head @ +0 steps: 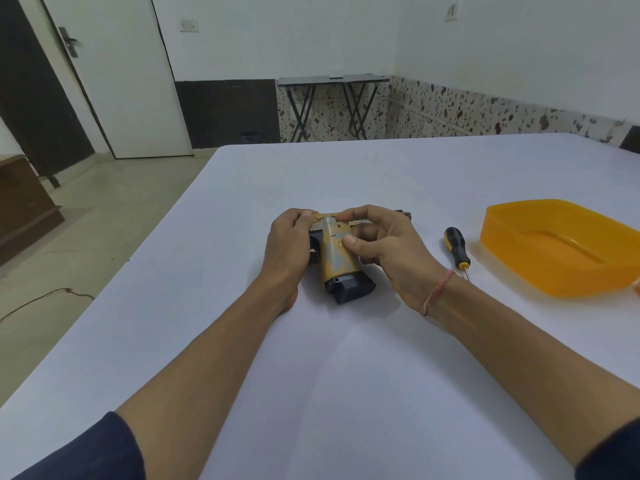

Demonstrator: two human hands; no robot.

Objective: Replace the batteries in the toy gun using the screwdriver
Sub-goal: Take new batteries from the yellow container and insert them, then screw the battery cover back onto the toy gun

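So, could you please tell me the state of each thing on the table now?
toy gun: lying on its side on the table, held by both hands.
left hand: grips the gun's rear end.
right hand: holds the gun, thumb on the grip.
screwdriver: lying on the table, untouched.
orange tray: upright, right of the screwdriver.

Faces white walls [311, 36], with a switch plate [189, 26] on the far one and a second switch plate [451, 11] on the right. Lower down, a speckled tile band [450, 109] and a dark panel [227, 112]. Against the tiles, a folding table [332, 80] on crossed black legs. Left, a white door [121, 91], beige floor [86, 237] crossed by a black cable [45, 299], and a brown wooden cabinet [24, 209]. Soft, even light.
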